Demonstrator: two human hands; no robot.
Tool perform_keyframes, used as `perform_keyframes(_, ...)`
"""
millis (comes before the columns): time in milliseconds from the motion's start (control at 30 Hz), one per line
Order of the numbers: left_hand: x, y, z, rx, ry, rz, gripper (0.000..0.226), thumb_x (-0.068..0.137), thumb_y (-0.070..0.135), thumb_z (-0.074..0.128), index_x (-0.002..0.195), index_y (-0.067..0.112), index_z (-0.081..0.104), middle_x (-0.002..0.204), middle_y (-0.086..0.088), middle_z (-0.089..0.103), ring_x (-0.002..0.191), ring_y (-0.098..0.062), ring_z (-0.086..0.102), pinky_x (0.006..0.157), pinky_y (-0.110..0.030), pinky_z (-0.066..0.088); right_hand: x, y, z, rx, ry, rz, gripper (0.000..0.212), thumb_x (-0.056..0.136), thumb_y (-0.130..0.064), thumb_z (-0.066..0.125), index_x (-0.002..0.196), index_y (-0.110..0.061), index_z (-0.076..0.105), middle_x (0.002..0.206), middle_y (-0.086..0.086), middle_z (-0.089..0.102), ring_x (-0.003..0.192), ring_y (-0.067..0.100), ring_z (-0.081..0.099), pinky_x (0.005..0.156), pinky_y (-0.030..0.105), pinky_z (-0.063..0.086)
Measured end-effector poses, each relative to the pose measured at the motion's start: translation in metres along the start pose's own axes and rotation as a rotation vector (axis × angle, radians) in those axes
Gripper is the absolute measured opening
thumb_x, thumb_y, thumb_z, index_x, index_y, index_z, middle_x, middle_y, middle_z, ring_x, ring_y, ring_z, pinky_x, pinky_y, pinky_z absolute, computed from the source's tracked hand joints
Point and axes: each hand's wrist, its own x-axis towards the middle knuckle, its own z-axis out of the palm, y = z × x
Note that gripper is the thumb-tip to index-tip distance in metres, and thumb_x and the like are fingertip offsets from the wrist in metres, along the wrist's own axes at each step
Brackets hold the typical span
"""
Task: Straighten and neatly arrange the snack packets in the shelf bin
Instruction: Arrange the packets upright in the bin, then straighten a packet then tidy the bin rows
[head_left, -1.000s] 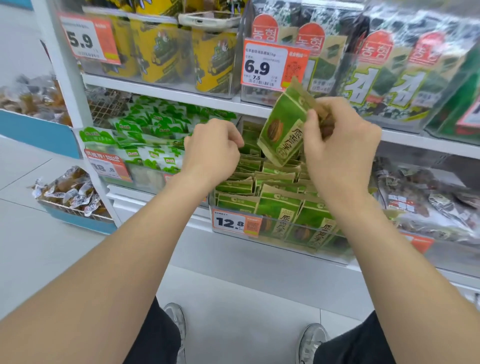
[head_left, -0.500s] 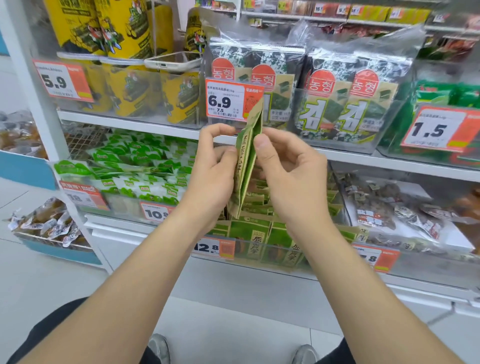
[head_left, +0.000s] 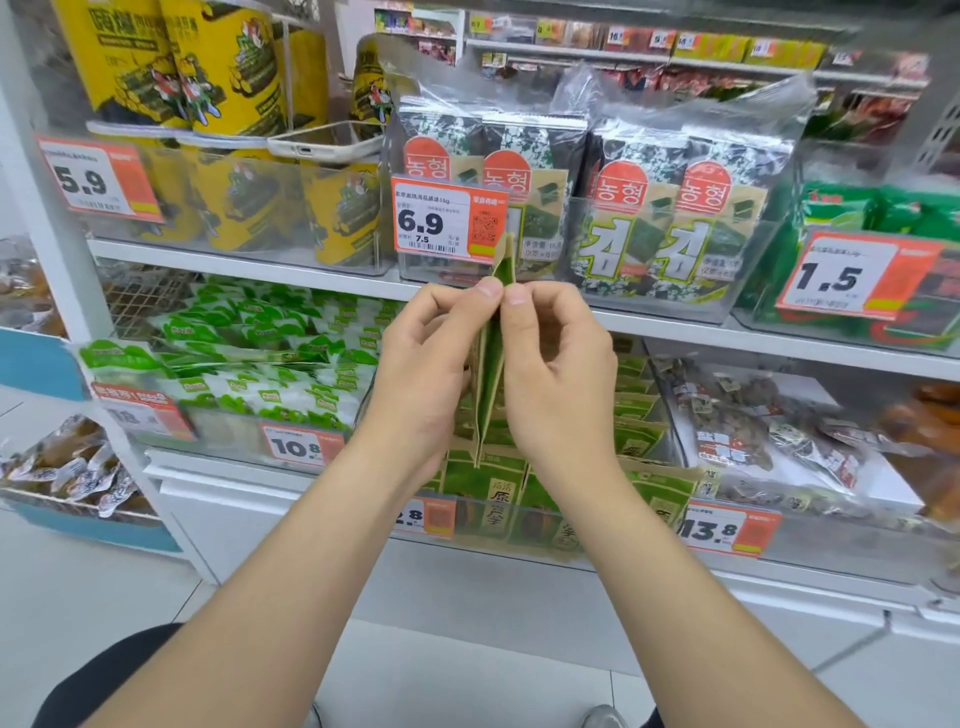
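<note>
Between my two hands a green and tan snack packet (head_left: 492, 364) stands upright and edge-on, raised in front of the shelf. My left hand (head_left: 426, 364) and my right hand (head_left: 558, 369) both pinch it near its top with thumb and fingers. Behind and below them a clear shelf bin (head_left: 597, 543) holds several matching green packets (head_left: 485, 491) standing in rows, partly hidden by my hands and wrists.
A bin of white-green packets (head_left: 249, 374) sits to the left, a bin of dark clear-bagged snacks (head_left: 769, 441) to the right. On the shelf above stand seaweed packs (head_left: 670, 218), yellow bags (head_left: 228, 83) and a phone (head_left: 322, 140). Price tags line the shelf edges.
The packet turned from face-on in my right hand to edge-on between both hands. My left hand came up off the bin and took hold of it. The view tilted upward.
</note>
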Motion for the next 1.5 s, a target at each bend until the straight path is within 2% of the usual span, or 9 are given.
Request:
perform_keyframes(200, -0.002, -0.001, 0.006, -0.036, 0.064, -0.013, 0.016, 0.104, 0.022, 0.065, 0.091, 0.012, 0.063, 0.087, -0.017, 0.058, 0.084, -0.028, 0.054, 0.068, -0.034, 0.046, 0.004, -0.003, 0.002, 0.285, -0.069, 0.220, 0.025, 0.108, -0.013, 0.055, 0.085, -0.019, 0.061, 0.068, -0.012, 0.058, 0.062, 0.004, 0.051, 0.061, 0.022, 0.042)
perform_keyframes(467, -0.002, 0.006, -0.004, 0.000, -0.014, -0.030, 0.011, 0.105, 0.025, 0.063, 0.101, 0.017, 0.068, 0.091, -0.007, 0.071, 0.072, -0.017, 0.065, 0.069, -0.031, 0.052, 0.010, 0.005, -0.002, 0.294, -0.154, 0.247, 0.023, 0.102, -0.034, 0.065, 0.098, -0.015, 0.077, 0.096, 0.015, 0.078, 0.088, 0.027, 0.069, 0.095, 0.063, 0.057)
perform_keyframes(633, -0.002, 0.009, -0.010, -0.039, 0.039, -0.004, 0.025, 0.107, 0.032, 0.060, 0.115, 0.009, 0.064, 0.099, -0.014, 0.070, 0.084, -0.027, 0.066, 0.074, -0.037, 0.055, 0.009, 0.005, -0.017, 0.148, -0.430, 0.327, 0.031, 0.086, -0.028, 0.085, 0.107, -0.017, 0.065, 0.109, 0.003, 0.076, 0.091, 0.013, 0.072, 0.077, 0.035, 0.057)
perform_keyframes(767, -0.006, 0.017, -0.014, -0.095, 0.066, -0.009, 0.053, 0.105, 0.041, 0.057, 0.131, -0.006, 0.056, 0.105, -0.018, 0.062, 0.101, -0.035, 0.062, 0.099, -0.058, 0.049, 0.003, 0.003, -0.024, 0.131, -0.611, 0.417, 0.043, 0.086, -0.027, 0.085, 0.117, -0.020, 0.055, 0.115, 0.006, 0.078, 0.104, 0.026, 0.075, 0.093, 0.045, 0.062)
perform_keyframes(900, -0.007, 0.023, -0.025, -0.018, -0.016, -0.039, 0.043, 0.104, 0.036, 0.061, 0.134, 0.006, 0.052, 0.102, -0.009, 0.070, 0.100, -0.030, 0.067, 0.094, -0.057, 0.053, 0.001, -0.003, -0.024, 0.145, -0.495, 0.232, 0.026, 0.098, -0.029, 0.076, 0.104, -0.010, 0.059, 0.094, 0.005, 0.080, 0.092, 0.037, 0.075, 0.074, 0.035, 0.059)
perform_keyframes(1067, -0.013, 0.024, -0.039, 0.126, -0.205, -0.126, 0.053, 0.094, 0.023, 0.076, 0.142, 0.023, 0.053, 0.124, -0.014, 0.071, 0.107, -0.026, 0.072, 0.086, -0.046, 0.061, -0.003, 0.004, -0.028, -0.039, -0.490, 0.056, 0.036, 0.106, -0.049, 0.057, 0.088, -0.021, 0.070, 0.065, -0.006, 0.064, 0.060, 0.010, 0.055, 0.058, 0.036, 0.044)
perform_keyframes(1167, -0.014, 0.024, -0.043, 0.217, -0.179, -0.092, 0.060, 0.086, 0.020, 0.088, 0.139, 0.034, 0.063, 0.132, -0.019, 0.067, 0.115, -0.039, 0.072, 0.092, -0.061, 0.061, -0.006, 0.008, -0.024, -0.133, -0.443, -0.025, 0.034, 0.107, -0.040, 0.055, 0.086, -0.021, 0.074, 0.064, -0.008, 0.058, 0.058, 0.007, 0.047, 0.057, 0.031, 0.037)
perform_keyframes(1267, -0.015, 0.028, -0.048, 0.217, -0.175, -0.108, 0.060, 0.083, 0.023, 0.086, 0.139, 0.033, 0.067, 0.130, -0.019, 0.070, 0.111, -0.036, 0.075, 0.092, -0.061, 0.061, -0.007, 0.004, -0.021, -0.135, -0.353, -0.056, 0.030, 0.105, -0.035, 0.059, 0.087, -0.023, 0.079, 0.077, -0.007, 0.068, 0.068, 0.013, 0.058, 0.062, 0.034, 0.045)
perform_keyframes(1500, -0.016, 0.029, -0.048, 0.103, -0.183, -0.148, 0.064, 0.082, 0.018, 0.080, 0.143, 0.021, 0.062, 0.123, -0.020, 0.075, 0.101, -0.033, 0.076, 0.080, -0.049, 0.064, -0.005, -0.001, -0.024, -0.030, -0.361, -0.032, 0.043, 0.108, -0.035, 0.050, 0.074, -0.013, 0.064, 0.055, -0.013, 0.044, 0.053, 0.007, 0.035, 0.051, 0.031, 0.027)
